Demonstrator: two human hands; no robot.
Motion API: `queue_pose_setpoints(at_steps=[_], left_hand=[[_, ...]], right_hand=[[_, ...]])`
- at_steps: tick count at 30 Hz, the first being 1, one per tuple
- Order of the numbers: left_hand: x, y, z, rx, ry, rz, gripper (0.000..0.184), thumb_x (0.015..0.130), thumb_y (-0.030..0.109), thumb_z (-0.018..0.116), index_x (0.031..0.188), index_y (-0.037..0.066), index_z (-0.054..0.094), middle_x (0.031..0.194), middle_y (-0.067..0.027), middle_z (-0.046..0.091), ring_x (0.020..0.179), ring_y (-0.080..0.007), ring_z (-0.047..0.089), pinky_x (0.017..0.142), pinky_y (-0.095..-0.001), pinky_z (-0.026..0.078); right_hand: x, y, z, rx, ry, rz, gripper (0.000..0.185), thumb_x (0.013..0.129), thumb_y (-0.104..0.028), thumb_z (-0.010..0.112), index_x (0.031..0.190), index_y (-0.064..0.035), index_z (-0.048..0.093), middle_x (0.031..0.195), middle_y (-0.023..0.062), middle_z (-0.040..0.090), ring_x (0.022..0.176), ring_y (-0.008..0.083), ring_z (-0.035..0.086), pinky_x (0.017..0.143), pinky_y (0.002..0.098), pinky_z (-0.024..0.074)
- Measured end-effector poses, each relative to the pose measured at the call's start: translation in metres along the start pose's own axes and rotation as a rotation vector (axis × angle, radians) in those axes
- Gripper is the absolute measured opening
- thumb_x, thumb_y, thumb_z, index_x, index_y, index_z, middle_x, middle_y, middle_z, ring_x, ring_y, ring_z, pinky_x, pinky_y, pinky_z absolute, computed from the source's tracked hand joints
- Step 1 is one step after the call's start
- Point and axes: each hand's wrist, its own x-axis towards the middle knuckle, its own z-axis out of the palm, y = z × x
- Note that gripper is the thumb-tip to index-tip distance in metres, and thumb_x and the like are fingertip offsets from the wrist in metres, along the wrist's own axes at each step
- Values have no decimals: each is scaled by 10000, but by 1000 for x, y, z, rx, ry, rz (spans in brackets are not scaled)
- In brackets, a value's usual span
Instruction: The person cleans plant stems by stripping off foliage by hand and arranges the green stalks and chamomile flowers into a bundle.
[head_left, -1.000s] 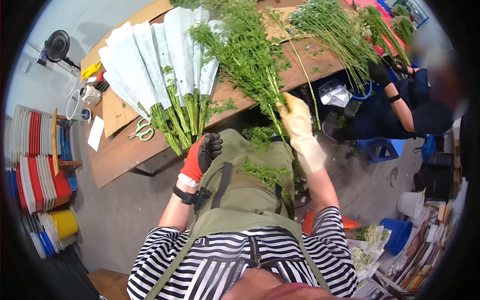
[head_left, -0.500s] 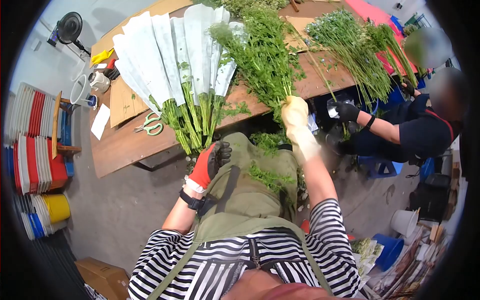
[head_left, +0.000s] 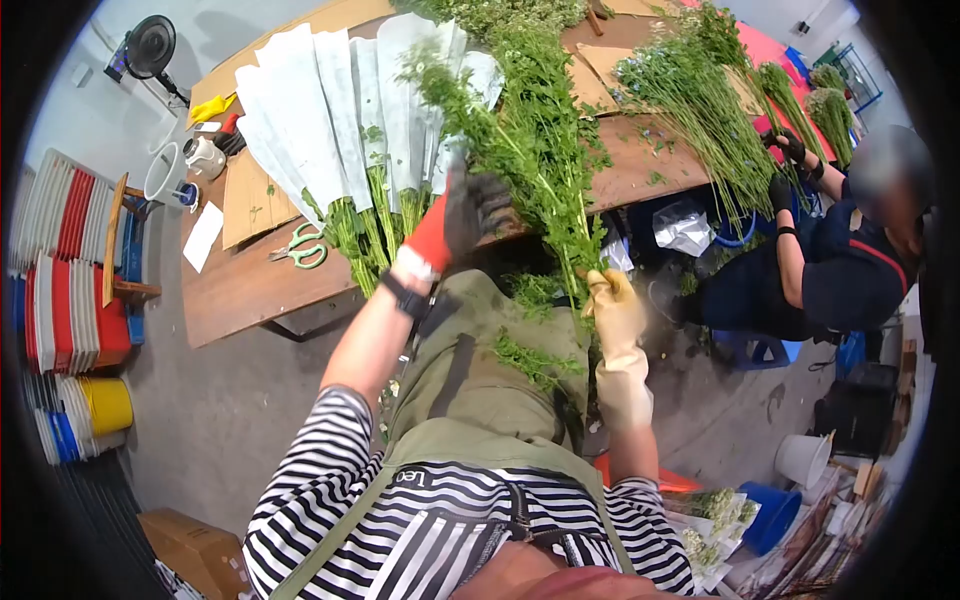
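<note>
My right hand, in a cream rubber glove, is closed on the lower stem end of a leafy green sprig. The sprig slants up and left across a larger pile of greenery on the table. My left hand, in a red and black work glove, is raised beside the sprig with its fingers apart, slightly blurred. Just left of it lie several stem bunches in white paper sleeves, their cut green stems pointing towards me. Loose leaves rest on my green apron.
Green-handled scissors lie near the front edge of the wooden table. Cardboard and a white mug-like container sit at left. A co-worker handles thin stems at right. Stacked buckets stand on the far left.
My right hand has moved down towards me with the sprig's stem end. My left hand has risen up and right from the sleeved stems, its fingers opening. The co-worker's hands have moved up and right.
</note>
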Motion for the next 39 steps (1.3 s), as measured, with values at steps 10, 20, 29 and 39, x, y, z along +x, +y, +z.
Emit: queue_pose_setpoints(at_steps=[10,20,29,39], left_hand=[[134,110,-78,322,-190,338,861,928,596,595,1539,69,295,1498,-160,444,1331,-298,483,1085,-452,428],[57,41,-44,339,-374,-26,542,1071,418,442,1452,32,449,1396,-136,550,1243,-233,556,1042,-419,472],[22,-7,10,876,-548,544,538,1019,200,571,1507,45,404,1416,-125,554,1297,-216,530,1102,-327,399],[-59,-29,77,699,-175,76,413,1016,322,596,1320,44,631,1137,-29,696,968,-92,620,877,-271,499]], right_hand=[[-74,26,-69,-33,161,169,241,979,-142,634,1144,34,634,960,90,751,483,87,537,476,236,423],[-99,62,-102,280,67,185,179,1007,-164,577,967,5,619,1064,163,742,494,72,492,477,217,402],[-105,73,-94,123,-219,410,146,990,-150,606,955,-8,603,1009,135,739,615,125,606,577,260,474],[-52,-36,-28,35,-305,-232,875,883,-509,713,1481,38,383,1477,230,484,1365,313,484,1133,411,390]])
